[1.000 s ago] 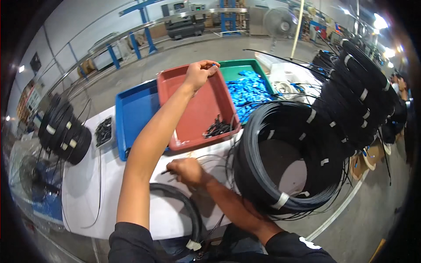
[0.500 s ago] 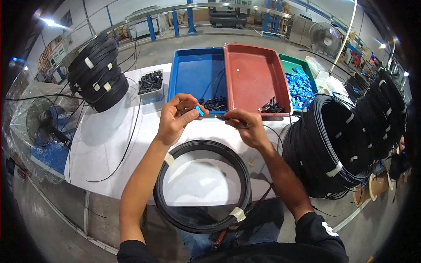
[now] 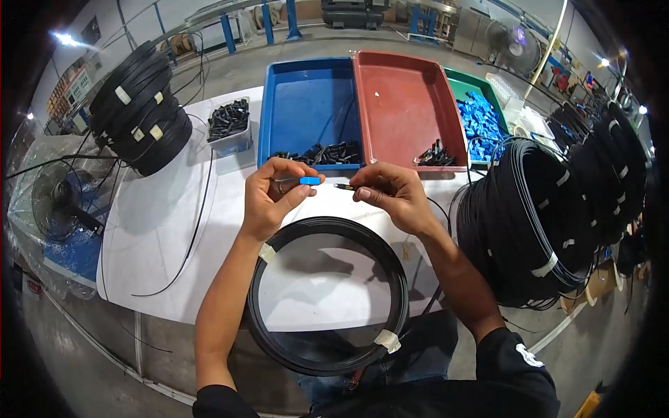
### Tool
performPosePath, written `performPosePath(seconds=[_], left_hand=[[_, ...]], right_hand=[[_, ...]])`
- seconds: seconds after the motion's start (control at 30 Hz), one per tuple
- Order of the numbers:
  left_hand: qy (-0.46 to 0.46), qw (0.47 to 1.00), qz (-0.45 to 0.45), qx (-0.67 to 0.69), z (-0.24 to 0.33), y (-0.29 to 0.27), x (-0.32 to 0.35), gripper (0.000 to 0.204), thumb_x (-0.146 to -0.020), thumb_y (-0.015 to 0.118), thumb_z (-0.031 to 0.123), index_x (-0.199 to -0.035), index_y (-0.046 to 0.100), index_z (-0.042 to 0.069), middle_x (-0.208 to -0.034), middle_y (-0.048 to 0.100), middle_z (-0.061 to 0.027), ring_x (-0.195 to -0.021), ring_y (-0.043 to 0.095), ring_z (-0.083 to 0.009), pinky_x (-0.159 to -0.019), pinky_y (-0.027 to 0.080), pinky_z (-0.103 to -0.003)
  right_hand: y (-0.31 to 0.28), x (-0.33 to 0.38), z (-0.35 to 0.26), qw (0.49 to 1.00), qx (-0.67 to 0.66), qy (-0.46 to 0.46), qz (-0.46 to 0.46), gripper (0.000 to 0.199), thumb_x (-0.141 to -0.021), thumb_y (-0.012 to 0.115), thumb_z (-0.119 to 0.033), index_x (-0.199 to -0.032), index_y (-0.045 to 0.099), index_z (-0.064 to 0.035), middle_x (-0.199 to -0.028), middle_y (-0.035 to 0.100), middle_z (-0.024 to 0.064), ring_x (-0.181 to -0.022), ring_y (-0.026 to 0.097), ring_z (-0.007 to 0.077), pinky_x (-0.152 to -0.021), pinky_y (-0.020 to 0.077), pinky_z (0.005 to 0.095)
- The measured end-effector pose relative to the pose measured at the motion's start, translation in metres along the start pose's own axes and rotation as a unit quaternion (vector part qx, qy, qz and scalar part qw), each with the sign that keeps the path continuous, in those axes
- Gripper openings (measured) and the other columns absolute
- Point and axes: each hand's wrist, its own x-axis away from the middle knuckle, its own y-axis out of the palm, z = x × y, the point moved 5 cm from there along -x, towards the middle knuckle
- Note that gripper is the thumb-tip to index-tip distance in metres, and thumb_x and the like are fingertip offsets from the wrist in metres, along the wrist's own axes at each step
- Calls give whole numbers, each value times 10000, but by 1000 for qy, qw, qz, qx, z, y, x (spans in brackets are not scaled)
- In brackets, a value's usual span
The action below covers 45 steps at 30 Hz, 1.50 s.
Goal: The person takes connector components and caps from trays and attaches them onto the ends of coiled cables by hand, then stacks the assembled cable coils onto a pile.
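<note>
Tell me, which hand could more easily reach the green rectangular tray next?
Probably the right hand: it's nearer the green tray than the left hand. But it holds a slim black connector.

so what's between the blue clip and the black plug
Just a bare gap: the head view shows white table behind it, between the blue clip and the black plug.

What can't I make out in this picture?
In the head view:
- Blue piece in the left hand: too small for fine detail.
- Black connector: its rear end is hidden by the right hand.
- Clear box: its bottom is hidden under black pieces.
- Dark machine behind: cut off by the top edge.
</note>
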Motion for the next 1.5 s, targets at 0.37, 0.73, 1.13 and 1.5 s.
performPosePath(seconds=[0.37,0.73,1.13,1.5], left_hand=[[52,996,28,-71,1,8,7,228,-850,684,-90,-1062,661,-10,-1067,698,-155,-959,680,-141,-831,536,-254],[76,984,-1,-161,8,21,12,199,-866,690,-74,-1048,641,-12,-1050,705,-163,-963,710,-185,-867,562,-294],[50,990,19,-129,7,18,14,163,-866,709,-38,-1012,640,-11,-1033,702,-167,-875,706,-152,-779,584,-265],[38,995,10,-92,8,20,17,161,-848,697,-86,-987,638,-29,-1014,715,-186,-893,708,-152,-792,575,-253]], right_hand=[[-3,8,-8,997,77,15,21,153,-878,716,-39,-1018,698,19,-844,707,73,-765,644,96,-702,516,259],[4,10,-14,983,184,-10,-18,211,-874,657,56,-1081,659,13,-864,687,82,-795,645,108,-747,527,269],[15,17,-25,938,306,-162,-22,409,-773,570,162,-1108,707,-27,-850,708,120,-745,704,222,-668,568,315],[24,23,-28,914,359,-154,-106,444,-811,625,9,-1244,597,-86,-870,671,190,-733,656,409,-638,517,475]])
